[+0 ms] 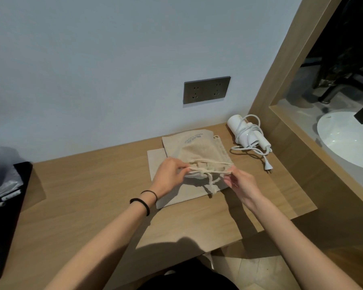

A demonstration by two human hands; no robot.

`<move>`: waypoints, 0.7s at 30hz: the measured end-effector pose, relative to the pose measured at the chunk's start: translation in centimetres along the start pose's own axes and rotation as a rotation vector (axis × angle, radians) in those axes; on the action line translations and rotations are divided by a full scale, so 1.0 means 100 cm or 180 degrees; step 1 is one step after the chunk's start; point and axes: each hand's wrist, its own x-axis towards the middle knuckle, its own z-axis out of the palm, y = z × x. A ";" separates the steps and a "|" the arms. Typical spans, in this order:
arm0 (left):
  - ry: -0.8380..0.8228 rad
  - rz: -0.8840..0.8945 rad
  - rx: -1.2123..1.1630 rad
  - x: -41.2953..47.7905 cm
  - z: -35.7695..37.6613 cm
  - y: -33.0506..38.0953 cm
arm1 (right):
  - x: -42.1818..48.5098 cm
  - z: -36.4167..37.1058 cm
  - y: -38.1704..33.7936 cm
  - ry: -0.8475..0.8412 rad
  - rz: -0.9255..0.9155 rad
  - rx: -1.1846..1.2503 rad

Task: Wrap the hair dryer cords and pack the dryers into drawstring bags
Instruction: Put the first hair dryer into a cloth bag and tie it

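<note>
Wall: a pale, plain wall (pixel 113 59) filled the whole back of the view, right down to the counter.
Counter: a light wooden counter (pixel 88 195) ran along the wall, with a stepped near edge on the right side.
Partition: a wooden frame (pixel 281 80) rose on the right, and through its opening a white basin (pixel 348 139) showed.
Tray: a dark tray (pixel 11 206) sat at the left edge with silvery packets on it, too blurred to name.
Socket panel: a grey double socket panel (pixel 206 90) was set in the wall above the counter.
Flat bags: beige flat bags (pixel 161 162) lay stacked on the counter under the work.
Drawstring bag: a beige drawstring bag (pixel 201 151) lay on that stack, bulging, mouth toward the person and gathered tight.
Hair dryer: a white hair dryer (pixel 247 132) lay by the partition, well right of the bag, its cord (pixel 252 147) looped round the body and the plug trailing on the wood.
Left hand: the left hand (pixel 169 176), black bands on the wrist, had its fingers pinched on the drawstring (pixel 199 169) at the left of the bag's mouth.
Right hand: the right hand (pixel 239 183) pinched the same string at the right end, the other fingers loosely curled.
</note>
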 end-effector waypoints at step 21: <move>-0.0707 -0.1058 -0.2354 -0.010 0.021 0.023 | 0.006 0.029 0.003 0.0056 -0.0169 -0.0241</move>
